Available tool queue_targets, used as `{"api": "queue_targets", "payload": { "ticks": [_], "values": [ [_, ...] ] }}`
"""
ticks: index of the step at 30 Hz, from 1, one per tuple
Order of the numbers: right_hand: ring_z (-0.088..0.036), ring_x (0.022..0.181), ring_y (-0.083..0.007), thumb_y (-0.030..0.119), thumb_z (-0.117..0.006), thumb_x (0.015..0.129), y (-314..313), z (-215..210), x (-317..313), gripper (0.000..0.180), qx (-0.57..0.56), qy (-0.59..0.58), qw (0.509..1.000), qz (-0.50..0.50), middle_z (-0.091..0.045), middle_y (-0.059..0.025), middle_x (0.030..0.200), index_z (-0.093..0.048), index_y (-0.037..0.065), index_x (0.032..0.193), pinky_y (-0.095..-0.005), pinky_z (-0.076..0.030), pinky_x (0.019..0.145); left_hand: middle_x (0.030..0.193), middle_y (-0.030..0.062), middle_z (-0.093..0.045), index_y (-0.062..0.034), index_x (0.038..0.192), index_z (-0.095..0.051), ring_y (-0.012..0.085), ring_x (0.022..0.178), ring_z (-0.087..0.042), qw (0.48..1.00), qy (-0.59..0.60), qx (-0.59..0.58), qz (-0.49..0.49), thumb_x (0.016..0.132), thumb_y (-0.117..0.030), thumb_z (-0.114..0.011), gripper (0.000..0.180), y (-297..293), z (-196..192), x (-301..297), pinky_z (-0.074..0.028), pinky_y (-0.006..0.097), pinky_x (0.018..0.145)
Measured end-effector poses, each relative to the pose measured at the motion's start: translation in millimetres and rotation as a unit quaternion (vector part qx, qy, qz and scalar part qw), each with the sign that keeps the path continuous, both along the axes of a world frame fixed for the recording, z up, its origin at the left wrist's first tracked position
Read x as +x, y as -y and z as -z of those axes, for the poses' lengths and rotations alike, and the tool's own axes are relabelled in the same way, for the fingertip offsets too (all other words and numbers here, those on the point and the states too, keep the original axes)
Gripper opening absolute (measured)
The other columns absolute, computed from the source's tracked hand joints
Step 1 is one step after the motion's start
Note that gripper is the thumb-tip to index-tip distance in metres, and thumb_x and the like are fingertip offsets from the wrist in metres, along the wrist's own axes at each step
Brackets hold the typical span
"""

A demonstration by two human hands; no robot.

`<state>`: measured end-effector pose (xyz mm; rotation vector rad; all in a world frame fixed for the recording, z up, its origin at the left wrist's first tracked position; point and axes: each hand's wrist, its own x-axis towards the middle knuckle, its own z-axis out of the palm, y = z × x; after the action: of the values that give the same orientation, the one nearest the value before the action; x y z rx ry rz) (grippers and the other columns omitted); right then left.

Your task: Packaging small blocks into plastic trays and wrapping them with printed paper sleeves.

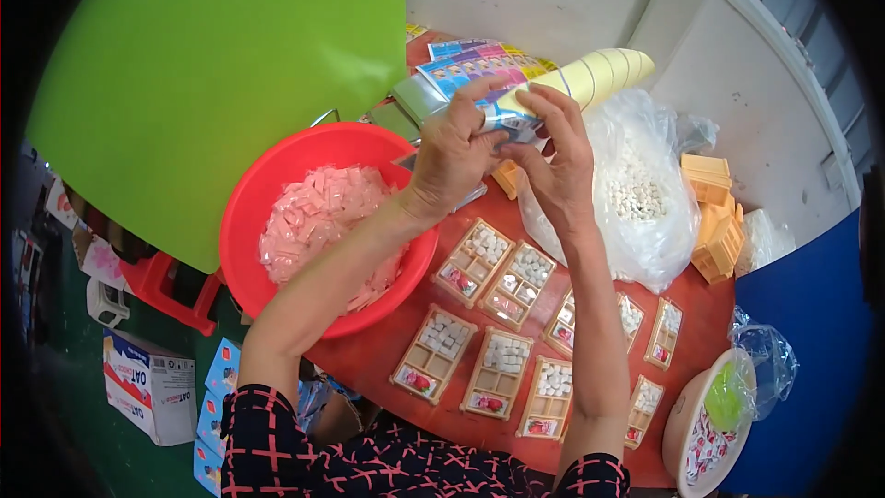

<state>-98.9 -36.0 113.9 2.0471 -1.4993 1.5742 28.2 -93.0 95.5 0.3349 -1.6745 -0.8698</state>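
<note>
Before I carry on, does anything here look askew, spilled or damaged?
I see no spill. The orange crates right of the clear bag look odd: they are piled unevenly, tilted at different angles, while the compartmented trays lie flat. The pale wall behind shows grey worn patches.

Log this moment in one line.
left hand: holds blue-and-white printed piece | right hand: same piece | nearby: red basin, pink packets, tan compartment trays

Blue packet (518, 128) partly hidden by fingers (559, 112), tray (560, 323) partly behind right forearm (599, 332), sleeves (263, 443) cut off below
</note>
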Motion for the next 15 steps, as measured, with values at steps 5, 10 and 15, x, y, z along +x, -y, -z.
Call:
{"api": "queue_targets", "payload": {
  "ticks": [5, 10, 15],
  "values": [
    [-0.053, 0.084, -0.0121, -0.007, -0.064, 0.064, -8.3, 7.2, 16.1, 0.034, -0.032, 0.117, 0.991, -0.058, -0.046, -0.0079, 0.111, -0.063, 0.005, 0.096, -0.0218, -0.045, 0.068, 0.107, 0.0082, -0.057, -0.0021, 0.124, -0.037, 0.0063, 0.085, -0.055, 0.991, -0.038, 0.108, 0.07, 0.082, 0.009, -0.05, 0.045, -32.3, -4.5, 13.7, -0.045, 0.017, 0.073],
    [-0.053, 0.078, -0.0104, -0.01, -0.064, 0.062, -28.2, -1.6, 32.5, 0.031, -0.004, 0.173, 0.981, -0.082, -0.047, -0.0082, 0.11, -0.062, 0.003, 0.09, -0.0206, -0.046, 0.064, 0.07, 0.0045, -0.059, -0.0036, 0.121, -0.041, 0.0068, 0.068, -0.058, 0.994, -0.064, 0.084, 0.034, 0.086, 0.003, -0.047, 0.035, -48.6, 6.8, 21.6, -0.048, 0.021, 0.062],
    [-0.054, 0.078, -0.0117, -0.009, -0.066, 0.063, -43.4, -9.5, 38.1, 0.029, -0.007, 0.118, 0.993, -0.024, -0.049, -0.0081, 0.109, -0.062, 0.002, 0.09, -0.0222, -0.047, 0.065, 0.078, 0.0077, -0.063, -0.0022, 0.117, -0.042, 0.0088, 0.075, -0.061, 0.996, -0.081, 0.019, -0.029, 0.086, 0.003, -0.05, 0.032, -70.6, 10.4, 22.7, -0.049, 0.023, 0.066]
  ]
}}
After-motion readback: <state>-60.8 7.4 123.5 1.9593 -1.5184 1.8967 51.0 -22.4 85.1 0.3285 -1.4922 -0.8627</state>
